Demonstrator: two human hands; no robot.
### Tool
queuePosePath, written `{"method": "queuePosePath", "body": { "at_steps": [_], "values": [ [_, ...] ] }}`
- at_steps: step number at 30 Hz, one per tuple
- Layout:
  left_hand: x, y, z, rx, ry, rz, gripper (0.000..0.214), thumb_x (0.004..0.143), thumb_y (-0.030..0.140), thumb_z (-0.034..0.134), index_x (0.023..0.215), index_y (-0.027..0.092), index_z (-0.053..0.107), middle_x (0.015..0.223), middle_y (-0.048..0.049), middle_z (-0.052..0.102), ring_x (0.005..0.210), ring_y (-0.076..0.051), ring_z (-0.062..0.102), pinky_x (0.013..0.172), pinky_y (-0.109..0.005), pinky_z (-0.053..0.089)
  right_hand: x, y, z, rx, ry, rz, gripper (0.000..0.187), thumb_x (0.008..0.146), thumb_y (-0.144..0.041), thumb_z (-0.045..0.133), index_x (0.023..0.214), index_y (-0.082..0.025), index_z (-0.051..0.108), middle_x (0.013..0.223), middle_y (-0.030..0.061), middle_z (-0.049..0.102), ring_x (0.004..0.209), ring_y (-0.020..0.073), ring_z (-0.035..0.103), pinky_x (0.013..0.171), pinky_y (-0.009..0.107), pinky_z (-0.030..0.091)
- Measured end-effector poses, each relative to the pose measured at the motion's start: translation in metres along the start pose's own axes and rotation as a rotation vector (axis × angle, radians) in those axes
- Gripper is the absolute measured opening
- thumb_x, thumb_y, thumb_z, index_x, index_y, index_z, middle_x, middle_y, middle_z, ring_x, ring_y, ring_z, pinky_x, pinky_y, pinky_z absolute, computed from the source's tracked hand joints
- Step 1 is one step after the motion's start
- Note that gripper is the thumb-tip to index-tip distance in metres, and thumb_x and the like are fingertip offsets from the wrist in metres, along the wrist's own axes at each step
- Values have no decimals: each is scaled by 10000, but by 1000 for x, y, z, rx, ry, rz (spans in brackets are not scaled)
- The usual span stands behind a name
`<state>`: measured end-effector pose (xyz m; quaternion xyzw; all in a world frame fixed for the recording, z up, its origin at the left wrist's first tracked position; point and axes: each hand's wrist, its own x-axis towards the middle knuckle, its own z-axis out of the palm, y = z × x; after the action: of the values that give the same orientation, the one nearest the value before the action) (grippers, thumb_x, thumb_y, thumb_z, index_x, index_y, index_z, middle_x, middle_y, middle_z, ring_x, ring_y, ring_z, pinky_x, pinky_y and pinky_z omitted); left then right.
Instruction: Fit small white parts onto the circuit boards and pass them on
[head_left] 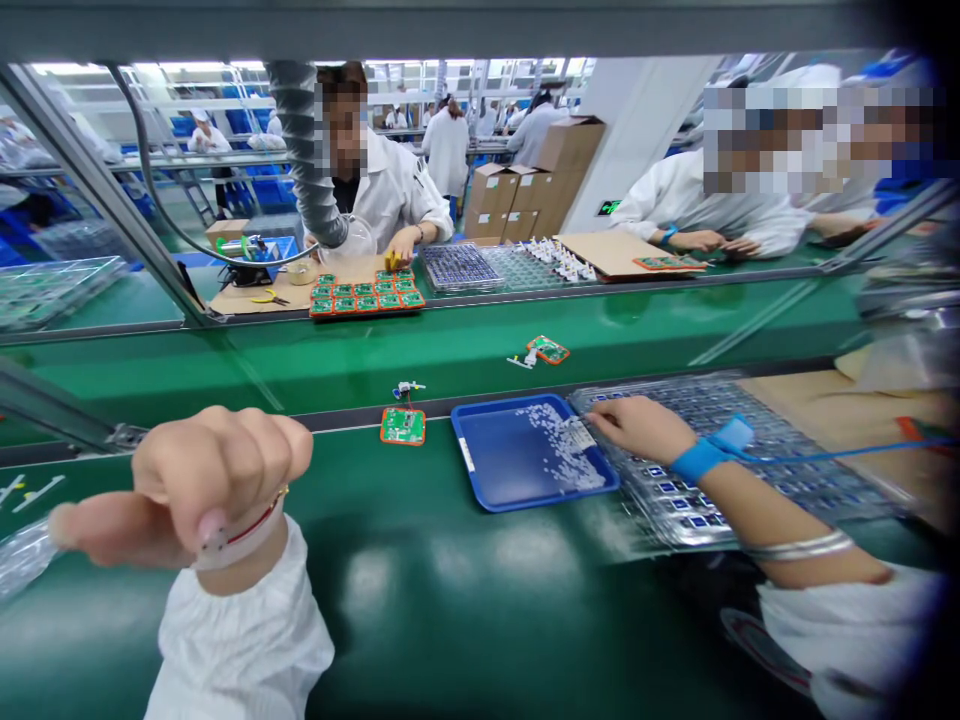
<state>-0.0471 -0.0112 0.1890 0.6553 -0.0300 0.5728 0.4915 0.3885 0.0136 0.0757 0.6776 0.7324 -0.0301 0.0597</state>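
Observation:
My left hand (pixel 196 482) is raised close to the camera in a fist with the thumb sticking out to the left; its palm side is hidden. A red-and-white band circles that wrist. My right hand (pixel 636 427), wearing a blue wrist strap (pixel 701 459), pinches its fingertips together at the right edge of a blue tray (pixel 495 470). It is over a pile of small white parts (pixel 571 450) and seems to hold one. The hand rests over a clear blister tray (pixel 750 440) of small blue components. A green circuit board in an orange frame (pixel 403 426) lies left of the blue tray.
A green conveyor belt (pixel 450 345) carries another framed board (pixel 548 350) and a small white connector (pixel 409 387). Across it, people in white coats work beside a block of boards (pixel 367 293), clear trays (pixel 459 266), cardboard boxes (pixel 525 190) and a grey extraction hose (pixel 307 150). Metal frame bars (pixel 97 190) slant on the left.

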Motion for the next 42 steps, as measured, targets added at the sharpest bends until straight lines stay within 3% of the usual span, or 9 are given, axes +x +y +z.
{"method": "queuePosePath", "body": {
  "at_steps": [3, 8, 15, 24, 28, 32, 36, 39, 42],
  "values": [
    [7, 2, 4, 71, -166, 54, 454, 893, 465, 445, 535, 188, 406, 325, 102, 251, 254, -30, 178, 349, -233, 232, 0, 0, 1, 66, -39, -91, 346, 854, -340, 330, 625, -189, 540, 634, 55, 619, 599, 176, 550, 570, 271, 312],
    [18, 0, 7, 87, -227, 91, 437, 887, 396, 489, 523, 191, 361, 269, 101, 231, 221, -38, 199, 316, -240, 223, 0, -1, 1, 40, 11, -34, 344, 848, -346, 339, 608, -194, 532, 602, 54, 603, 570, 181, 540, 550, 275, 292],
    [20, -2, 14, 79, 51, 63, 450, 799, 375, 632, 493, 169, 375, 311, 96, 261, 251, -22, 206, 321, -232, 224, 1, 2, 3, 57, -29, -75, 367, 853, -361, 313, 624, -193, 545, 617, 51, 609, 584, 177, 540, 563, 275, 305],
    [17, -5, 14, 176, 115, 94, 436, 822, 402, 597, 511, 175, 392, 319, 84, 205, 257, -37, 191, 330, -232, 196, 0, 1, 3, 76, -27, -95, 359, 837, -363, 323, 598, -192, 529, 601, 50, 596, 569, 174, 528, 556, 272, 294],
    [14, -13, 5, 305, 86, 127, 303, 849, 374, 559, 619, 177, 552, 361, 64, 360, 302, -56, 314, 378, -228, 277, 1, 3, 5, 30, -29, -59, 333, 826, -357, 330, 608, -194, 523, 612, 55, 601, 572, 179, 525, 555, 279, 283],
    [10, -55, -12, 812, 38, -85, 135, 799, 310, 627, 825, 178, 635, 636, 0, 609, 529, -104, 534, 530, -238, 418, 2, 4, 6, 45, -75, -79, 355, 834, -376, 313, 608, -193, 516, 596, 54, 591, 563, 175, 520, 564, 280, 294],
    [-22, -124, -34, 1242, -250, -503, 534, 708, 465, 686, 1116, 147, 554, 1046, -111, 628, 967, -248, 580, 839, -366, 450, 1, 1, 4, 55, -51, -93, 375, 836, -394, 305, 606, -191, 521, 584, 54, 583, 556, 176, 512, 558, 282, 290],
    [-59, -162, -47, 1334, -399, -657, 722, 676, 509, 701, 1253, 151, 456, 1272, -151, 514, 1167, -299, 470, 958, -410, 384, 1, 1, 3, 46, -54, -86, 368, 838, -380, 311, 619, -189, 537, 599, 58, 596, 563, 181, 520, 557, 283, 287],
    [-82, -174, -54, 1349, -389, -661, 645, 768, 465, 633, 1289, 152, 419, 1304, -141, 491, 1200, -279, 441, 999, -399, 347, 1, 2, 1, 34, -56, -57, 353, 836, -361, 334, 636, -184, 564, 620, 65, 615, 578, 186, 534, 556, 284, 289]
  ]
}}
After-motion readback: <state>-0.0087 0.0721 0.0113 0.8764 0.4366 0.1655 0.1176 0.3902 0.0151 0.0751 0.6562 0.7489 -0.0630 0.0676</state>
